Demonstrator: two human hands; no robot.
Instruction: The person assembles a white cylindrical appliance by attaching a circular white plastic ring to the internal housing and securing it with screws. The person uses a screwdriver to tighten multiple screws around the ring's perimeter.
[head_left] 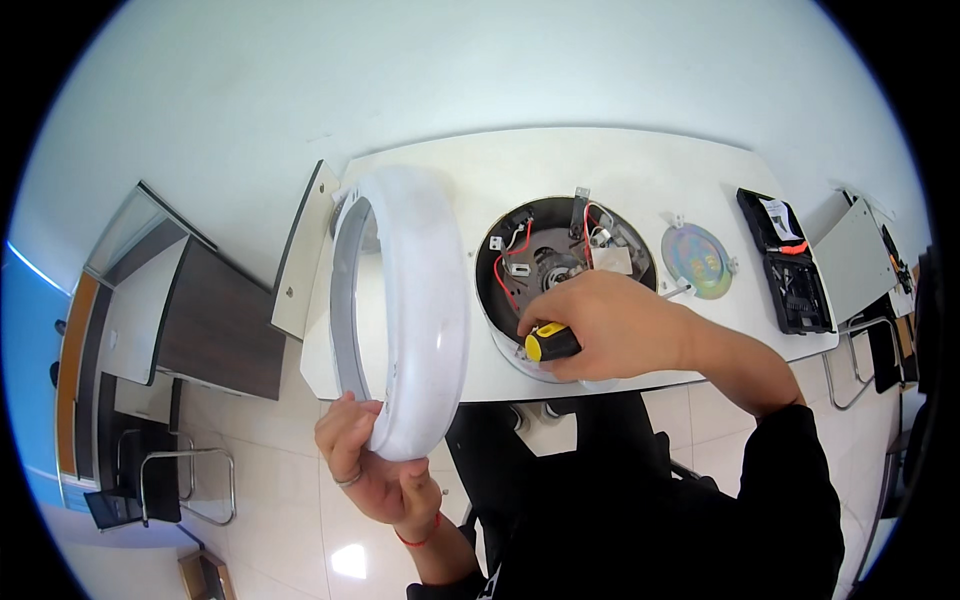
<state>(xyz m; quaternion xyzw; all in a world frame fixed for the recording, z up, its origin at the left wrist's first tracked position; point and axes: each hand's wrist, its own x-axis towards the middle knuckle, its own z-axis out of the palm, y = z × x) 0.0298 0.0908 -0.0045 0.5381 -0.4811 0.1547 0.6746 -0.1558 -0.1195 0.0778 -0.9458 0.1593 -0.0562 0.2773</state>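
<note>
Holding the large white translucent ring-shaped cover (pixel 432 320) on edge, the left hand (pixel 375 465) closes its fingers and thumb around the ring's lower rim. The ring stands at the left end of the white tabletop (pixel 620 165), with its lower part projecting past the front edge. Caution: this one-handed grip sits low, so the ring could tip or slip to the floor if the fingers loosen.

To its right, the round, dark, open metal housing (pixel 483 283) lies near the front edge. Thin red insulated wires (pixel 496 272) loop inside it; a careless sweep of the tool could snag or strain them.

The right hand (pixel 620 320) is over the housing's front right portion, closed around a black-and-yellow tool handle (pixel 548 343). Whether the tool engages anything cannot be told; poor seating would probably let it slip.

Farther right, the flat round iridescent plate (pixel 697 260) lies beside the housing, where the right forearm could knock it. The open black plastic tool case (pixel 803 318) occupies the right end.
</note>
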